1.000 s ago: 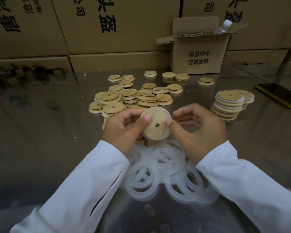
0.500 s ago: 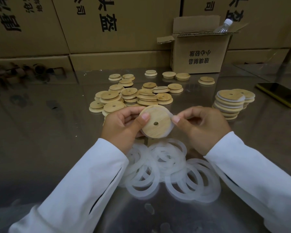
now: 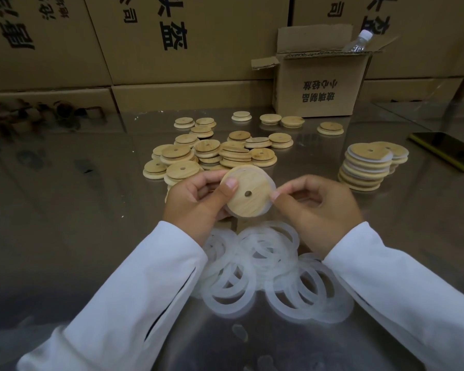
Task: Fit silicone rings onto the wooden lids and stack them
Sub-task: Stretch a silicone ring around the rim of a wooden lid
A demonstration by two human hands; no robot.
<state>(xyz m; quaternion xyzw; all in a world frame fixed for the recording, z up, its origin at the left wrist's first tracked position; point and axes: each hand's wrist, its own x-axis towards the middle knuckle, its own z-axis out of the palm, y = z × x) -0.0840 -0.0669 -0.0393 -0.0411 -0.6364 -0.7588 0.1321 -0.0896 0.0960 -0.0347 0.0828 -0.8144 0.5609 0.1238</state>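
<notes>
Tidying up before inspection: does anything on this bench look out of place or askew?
A plastic bottle pokes tilted out of the open cardboard box, and a phone lies on the table right of the finished stack, whose lids sit unevenly offset.

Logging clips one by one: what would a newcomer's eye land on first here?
The wooden lid raised at centre: the left hand grips it while the right hand pinches the silicone ring at its rim. Below them lie loose silicone rings in a heap; a stack of ringed lids stands at right.
</notes>
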